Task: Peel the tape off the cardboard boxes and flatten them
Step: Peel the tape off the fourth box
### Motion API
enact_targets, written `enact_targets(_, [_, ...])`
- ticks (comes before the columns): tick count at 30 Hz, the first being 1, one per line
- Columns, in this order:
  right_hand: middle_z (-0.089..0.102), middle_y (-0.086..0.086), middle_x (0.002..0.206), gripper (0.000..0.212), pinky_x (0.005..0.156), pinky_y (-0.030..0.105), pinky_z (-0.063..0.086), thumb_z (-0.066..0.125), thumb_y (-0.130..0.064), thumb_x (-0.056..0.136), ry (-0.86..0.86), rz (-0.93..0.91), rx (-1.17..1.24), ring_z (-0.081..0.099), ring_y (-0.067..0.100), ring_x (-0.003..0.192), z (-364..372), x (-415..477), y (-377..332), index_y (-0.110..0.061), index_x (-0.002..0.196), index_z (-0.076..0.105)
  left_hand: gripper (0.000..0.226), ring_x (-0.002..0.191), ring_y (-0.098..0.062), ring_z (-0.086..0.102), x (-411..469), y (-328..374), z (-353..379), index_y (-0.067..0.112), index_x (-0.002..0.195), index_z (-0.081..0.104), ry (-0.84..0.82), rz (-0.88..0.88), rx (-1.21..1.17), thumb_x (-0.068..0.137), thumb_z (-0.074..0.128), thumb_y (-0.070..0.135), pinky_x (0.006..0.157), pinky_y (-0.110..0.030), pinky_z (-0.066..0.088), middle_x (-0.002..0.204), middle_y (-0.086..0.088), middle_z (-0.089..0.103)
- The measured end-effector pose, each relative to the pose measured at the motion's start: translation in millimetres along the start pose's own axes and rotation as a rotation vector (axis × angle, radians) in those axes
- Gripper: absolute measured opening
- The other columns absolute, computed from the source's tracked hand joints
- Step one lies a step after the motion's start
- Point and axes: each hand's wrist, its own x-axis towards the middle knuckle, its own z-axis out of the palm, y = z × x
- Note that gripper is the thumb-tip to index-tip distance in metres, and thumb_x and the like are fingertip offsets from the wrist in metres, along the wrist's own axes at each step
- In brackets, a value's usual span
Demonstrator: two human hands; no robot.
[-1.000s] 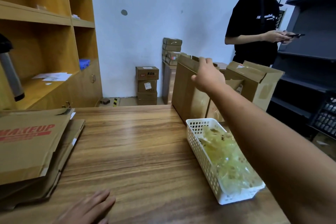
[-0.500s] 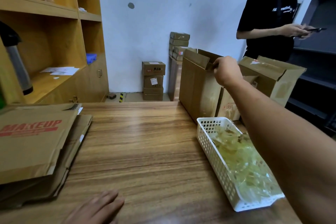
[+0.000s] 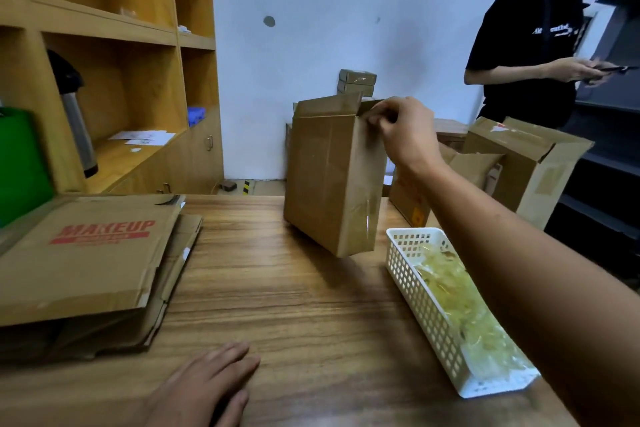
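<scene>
Table (image 3: 277,288): brown wood-grain surface, smooth, with a slight sheen.

Flattened cardboard (image 3: 86,260): a stack of matte brown sheets at the left. The top sheet carries red "MAKEUP" print and its edges are frayed.

Cardboard box (image 3: 329,177): tall, rectangular and plain brown, with its top flaps open. It is tilted over the far middle of the table, its lower corner just left of the basket. Contact with the table cannot be confirmed. A glossy clear tape strip (image 3: 369,215) runs down its right face.

Basket (image 3: 426,305): white perforated plastic, oblong, at the right. It holds crumpled yellowish peeled tape (image 3: 467,315).

Right hand (image 3: 405,135): fingers pinched on the box's upper right edge.

Left hand (image 3: 207,388): flat on the near table edge, fingers straight, well apart from the other.

Change: half a second ago the box stood beyond the far edge. It has since come over the table, and the left hand is unmoved.
</scene>
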Motion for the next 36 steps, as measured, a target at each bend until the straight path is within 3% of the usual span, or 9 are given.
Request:
enact_targets(2, [0.074, 0.008, 0.105, 0.019, 0.095, 0.044, 0.050, 0.063, -0.011, 0.091, -0.004, -0.006, 0.047, 0.065, 0.026, 0.106, -4, -11, -9, -0.012, 0.104, 0.077, 0.049, 0.107, 0.009, 0.064, -6, 3, -4, 0.047, 0.112, 0.071, -0.005, -0.002, -0.091, 0.099, 0.025, 0.059, 0.093, -0.006, 0.036, 0.120, 0.027, 0.066])
enact_targets(4, [0.072, 0.010, 0.108, 0.019, 0.096, 0.046, 0.051, 0.066, -0.017, 0.093, -0.019, 0.030, 0.109, 0.065, 0.027, 0.106, -10, -22, -16, -0.012, 0.108, 0.075, 0.038, 0.131, 0.015, 0.040, -6, 1, -4, 0.052, 0.135, 0.050, 0.084, -0.033, -0.153, 0.099, 0.037, 0.055, 0.106, -0.005, 0.027, 0.143, 0.035, 0.038])
enact_targets(6, [0.072, 0.011, 0.108, 0.020, 0.095, 0.048, 0.053, 0.067, -0.020, 0.093, -0.030, 0.065, 0.187, 0.067, 0.029, 0.104, -18, -34, -23, -0.011, 0.110, 0.073, 0.047, 0.142, 0.011, 0.021, -12, 2, 1, 0.052, 0.146, 0.034, 0.108, -0.089, -0.171, 0.099, 0.038, 0.055, 0.116, -0.014, 0.021, 0.151, 0.036, 0.017])
enact_targets(12, [0.071, 0.006, 0.088, 0.007, 0.078, 0.040, 0.063, 0.066, -0.012, 0.096, -0.069, 0.137, 0.449, 0.071, 0.022, 0.080, -46, -81, -39, -0.010, 0.102, 0.071, 0.058, 0.146, -0.012, 0.032, -30, 11, -13, 0.020, 0.148, 0.045, 0.387, -0.088, -0.169, 0.101, 0.030, 0.051, 0.113, -0.040, 0.036, 0.160, 0.005, 0.033])
enact_targets(17, [0.068, 0.002, 0.079, 0.007, 0.070, 0.032, 0.062, 0.063, -0.007, 0.098, -0.141, 0.254, 0.597, 0.066, 0.020, 0.073, -65, -118, -40, -0.012, 0.099, 0.066, 0.057, 0.151, -0.015, 0.023, -40, 16, -18, 0.024, 0.155, 0.030, 0.573, -0.090, -0.239, 0.101, 0.034, 0.041, 0.117, -0.054, 0.028, 0.164, 0.008, 0.024])
enact_targets(20, [0.069, -0.001, 0.076, 0.010, 0.065, 0.027, 0.061, 0.063, -0.005, 0.098, -0.164, 0.308, 0.645, 0.068, 0.016, 0.068, -72, -141, -33, -0.014, 0.095, 0.068, 0.056, 0.151, -0.016, 0.023, -44, 18, -24, 0.019, 0.155, 0.034, 0.572, -0.009, -0.205, 0.104, 0.029, 0.043, 0.121, -0.048, 0.019, 0.164, 0.009, 0.025])
enact_targets(24, [0.068, 0.009, 0.082, 0.010, 0.067, 0.035, 0.064, 0.060, -0.006, 0.100, -0.202, 0.383, 0.625, 0.070, 0.018, 0.065, -73, -166, -24, -0.013, 0.097, 0.067, 0.053, 0.149, -0.012, 0.028, -44, 23, -35, 0.023, 0.153, 0.039, 0.497, 0.071, -0.189, 0.105, 0.027, 0.044, 0.122, -0.044, 0.017, 0.160, 0.011, 0.033])
enact_targets(31, [0.064, 0.018, 0.094, 0.008, 0.065, 0.039, 0.065, 0.050, -0.003, 0.104, -0.232, 0.549, 0.558, 0.070, 0.027, 0.066, -62, -191, -11, -0.004, 0.109, 0.056, 0.051, 0.146, 0.003, 0.026, -36, 20, -46, 0.038, 0.150, 0.040, 0.374, 0.036, -0.267, 0.104, 0.025, 0.054, 0.122, -0.024, 0.014, 0.155, 0.024, 0.036])
enact_targets(36, [0.064, 0.013, 0.104, 0.018, 0.092, 0.049, 0.058, 0.049, 0.005, 0.098, -0.292, 0.554, 0.534, 0.069, 0.030, 0.094, -39, -214, -14, -0.011, 0.103, 0.056, 0.052, 0.144, 0.009, 0.024, -28, 16, -40, 0.042, 0.145, 0.042, 0.250, 0.011, -0.237, 0.101, 0.020, 0.059, 0.124, -0.037, 0.016, 0.152, 0.024, 0.040])
